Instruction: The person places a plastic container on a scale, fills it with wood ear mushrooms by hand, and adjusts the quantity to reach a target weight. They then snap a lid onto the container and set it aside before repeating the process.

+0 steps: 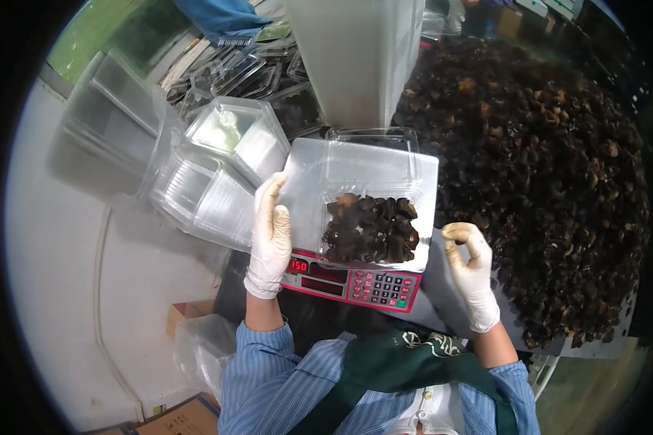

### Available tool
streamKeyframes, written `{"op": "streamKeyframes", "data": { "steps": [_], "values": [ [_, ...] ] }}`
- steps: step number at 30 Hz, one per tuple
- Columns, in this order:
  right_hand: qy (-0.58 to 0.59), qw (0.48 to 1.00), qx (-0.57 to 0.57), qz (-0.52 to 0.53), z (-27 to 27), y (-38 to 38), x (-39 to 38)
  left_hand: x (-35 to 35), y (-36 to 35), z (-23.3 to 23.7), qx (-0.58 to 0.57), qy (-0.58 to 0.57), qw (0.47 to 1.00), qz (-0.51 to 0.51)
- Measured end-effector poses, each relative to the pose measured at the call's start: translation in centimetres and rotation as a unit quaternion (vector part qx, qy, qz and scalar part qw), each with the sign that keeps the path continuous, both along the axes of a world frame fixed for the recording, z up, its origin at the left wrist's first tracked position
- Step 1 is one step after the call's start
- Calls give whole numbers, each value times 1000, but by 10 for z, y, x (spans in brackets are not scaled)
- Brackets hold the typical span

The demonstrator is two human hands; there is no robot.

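A clear plastic clamshell box (370, 161) lies with its lid folded back on the steel plate of a red digital scale (305, 174). Dark, curled wood ear mushrooms (370, 230) fill its near half. The scale's red display reads 150. My left hand (270, 239), in a white glove, is upright at the plate's left edge, fingers stretched out and nothing in it. To the right of the scale is my gloved right hand (471, 264), fingers bent with a small gap between thumb and fingertips. Nothing shows in it.
A large heap of wood ear mushrooms (530, 181) covers the right side. Stacked clear boxes (203, 192) stand at the left, and a tall stack of plastic containers (352, 61) rises behind the scale. Loose lids (232, 72) lie at the back left. Cardboard (185, 419) sits below.
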State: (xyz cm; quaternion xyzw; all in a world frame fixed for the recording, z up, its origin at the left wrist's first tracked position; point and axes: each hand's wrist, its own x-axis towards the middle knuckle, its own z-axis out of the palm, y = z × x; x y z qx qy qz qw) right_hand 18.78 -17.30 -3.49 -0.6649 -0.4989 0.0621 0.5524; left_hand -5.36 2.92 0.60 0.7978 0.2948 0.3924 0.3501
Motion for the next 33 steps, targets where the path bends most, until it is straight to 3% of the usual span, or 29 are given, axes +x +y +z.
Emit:
{"op": "streamKeyframes", "data": {
  "steps": [4,6,8,10,14,16,18,20,22,25,28,32,33],
  "values": [
    [-141,971,21,191,24,13,-21,35,-23,11,77,88,991,-60],
    [-216,952,-65,208,21,18,-36,52,-26,0,95,145,978,-115],
    [-246,954,-132,104,14,23,-49,64,-31,-10,158,238,943,-169],
    [-269,946,-172,61,15,19,-50,70,-43,-11,245,325,900,-156],
    [-191,973,-96,85,20,-2,-39,68,-36,-13,229,308,909,-161],
    [-163,984,-66,24,1,-17,-18,67,-34,-12,233,300,910,-166],
    [-176,970,-112,-128,-15,-43,6,66,-33,-11,222,260,927,-152],
    [-229,907,-215,-281,-54,-72,29,66,-34,-10,258,223,932,-122],
    [-238,872,-301,-305,-75,-94,34,67,-42,-6,229,176,952,-100],
    [-274,918,-262,-118,-80,-112,11,76,-71,2,220,80,963,-136],
    [-242,931,-268,-45,-78,-132,-15,94,-105,7,172,69,950,-250],
    [-95,962,-205,-153,-77,-153,-13,128,-148,-24,126,205,902,-358],
    [-108,953,-198,-202,-76,-155,-9,135,-156,-41,127,228,892,-370]
  ]
}}
